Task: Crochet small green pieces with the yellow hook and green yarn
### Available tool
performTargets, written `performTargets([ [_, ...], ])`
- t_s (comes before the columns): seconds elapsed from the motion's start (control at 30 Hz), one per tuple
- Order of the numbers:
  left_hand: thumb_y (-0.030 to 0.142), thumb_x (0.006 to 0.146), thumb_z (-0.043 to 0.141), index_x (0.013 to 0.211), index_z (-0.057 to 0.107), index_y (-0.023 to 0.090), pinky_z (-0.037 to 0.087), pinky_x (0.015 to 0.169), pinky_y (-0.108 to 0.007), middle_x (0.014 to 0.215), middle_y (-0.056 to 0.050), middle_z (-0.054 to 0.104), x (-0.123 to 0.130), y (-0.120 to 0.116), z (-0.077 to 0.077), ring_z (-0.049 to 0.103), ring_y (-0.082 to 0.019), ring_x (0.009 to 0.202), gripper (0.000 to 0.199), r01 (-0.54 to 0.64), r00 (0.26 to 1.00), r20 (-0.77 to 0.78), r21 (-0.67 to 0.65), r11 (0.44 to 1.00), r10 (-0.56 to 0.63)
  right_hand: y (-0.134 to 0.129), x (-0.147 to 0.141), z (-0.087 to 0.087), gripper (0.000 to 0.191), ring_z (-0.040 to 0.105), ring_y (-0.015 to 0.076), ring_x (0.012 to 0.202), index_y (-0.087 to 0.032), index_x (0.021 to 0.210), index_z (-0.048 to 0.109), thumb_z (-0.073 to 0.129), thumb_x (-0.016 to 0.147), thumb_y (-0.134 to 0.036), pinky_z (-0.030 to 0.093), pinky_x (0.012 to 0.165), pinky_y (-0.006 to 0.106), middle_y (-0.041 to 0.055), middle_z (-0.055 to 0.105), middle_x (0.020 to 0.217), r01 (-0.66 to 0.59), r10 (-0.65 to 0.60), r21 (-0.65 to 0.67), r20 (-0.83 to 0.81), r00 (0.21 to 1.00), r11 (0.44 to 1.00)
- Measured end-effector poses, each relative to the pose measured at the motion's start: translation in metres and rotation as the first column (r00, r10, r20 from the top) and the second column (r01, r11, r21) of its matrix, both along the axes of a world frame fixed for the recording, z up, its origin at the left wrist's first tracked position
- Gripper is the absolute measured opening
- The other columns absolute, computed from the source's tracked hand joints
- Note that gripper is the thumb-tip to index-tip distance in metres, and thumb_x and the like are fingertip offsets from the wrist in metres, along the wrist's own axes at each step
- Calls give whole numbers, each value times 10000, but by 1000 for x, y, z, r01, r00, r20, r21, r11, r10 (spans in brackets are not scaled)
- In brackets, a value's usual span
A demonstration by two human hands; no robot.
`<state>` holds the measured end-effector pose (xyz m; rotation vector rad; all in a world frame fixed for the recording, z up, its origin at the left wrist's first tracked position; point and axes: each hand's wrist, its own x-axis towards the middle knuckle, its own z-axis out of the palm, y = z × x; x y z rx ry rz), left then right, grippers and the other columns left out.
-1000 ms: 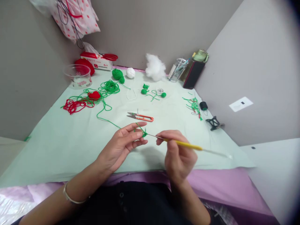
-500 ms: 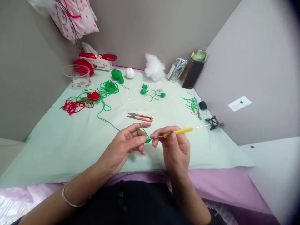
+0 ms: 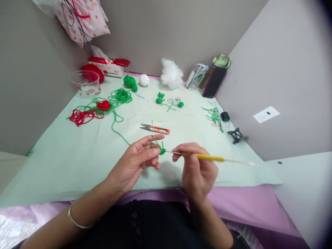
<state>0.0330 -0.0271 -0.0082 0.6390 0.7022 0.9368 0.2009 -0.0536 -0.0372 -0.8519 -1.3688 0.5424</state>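
Between thumb and fingers, my left hand point(image 3: 140, 157) pinches a small green crochet piece point(image 3: 162, 151), and green yarn passes over its raised index finger. My right hand point(image 3: 198, 169) grips the yellow handle of a crochet hook point(image 3: 204, 157). The thin metal shaft points left and its tip meets the green piece; the exact spot is too small to make out. A strand of green yarn point(image 3: 119, 134) runs from my left hand to a loose green tangle point(image 3: 121, 96). Just beyond my hands lie orange-handled thread snips point(image 3: 157, 129).
At the back are a clear tub point(image 3: 86, 90), a tissue box point(image 3: 110, 70), a white yarn ball point(image 3: 144, 80), stuffing point(image 3: 171, 74), a pen cup point(image 3: 195, 77) and a bottle point(image 3: 216, 76). Green scraps point(image 3: 214, 116) and a black spool point(image 3: 224, 116) lie right. Walls enclose the table.
My right hand has moved slightly right and down, drawing the hook back from my left hand. The hook's far end has swung lower. My left hand has shifted slightly left.
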Motion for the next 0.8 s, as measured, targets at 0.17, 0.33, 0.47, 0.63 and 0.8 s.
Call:
performTargets([
  [0.17,224,821,881,1159,806,196,552,596,-213,762,35,621,5,-4,-3,529,-77,611,347,-26,997,-66,134,991,35,4,-4,4,209,726,180,811,-269,1097,792,587,1062,-244,627,685,339,58,788,1009,-93,92,-32,-15,996,995],
  [0.33,236,835,884,1200,799,228,494,541,-181,821,25,649,9,-6,-9,540,-57,580,375,-55,997,-48,123,991,61,-4,-8,-8,344,757,210,956,-317,1270,758,634,1013,-123,650,767,358,70,782,1093,115,-159,151,322,933,982],
  [0.47,226,840,878,1168,817,175,405,480,-131,683,68,482,7,-1,-8,353,-19,513,337,2,998,55,-42,999,0,-5,-4,-11,381,756,215,974,-326,1293,752,647,998,-107,646,778,359,71,777,1122,149,-211,204,328,921,967],
  [0.63,210,801,896,1044,846,153,387,457,-131,649,78,448,5,2,-2,289,-24,508,254,-36,998,57,-17,999,37,0,-1,3,213,677,147,694,-259,1066,779,568,1067,-231,588,643,317,31,735,894,30,-39,-70,-132,991,997],
  [0.8,229,814,889,1074,835,203,575,722,-242,840,1,705,8,-2,-3,623,-103,698,267,-37,998,-52,83,996,42,4,-5,2,170,712,172,768,-245,1039,802,642,1036,-301,607,674,330,60,786,967,-76,58,-143,-125,991,987],
])
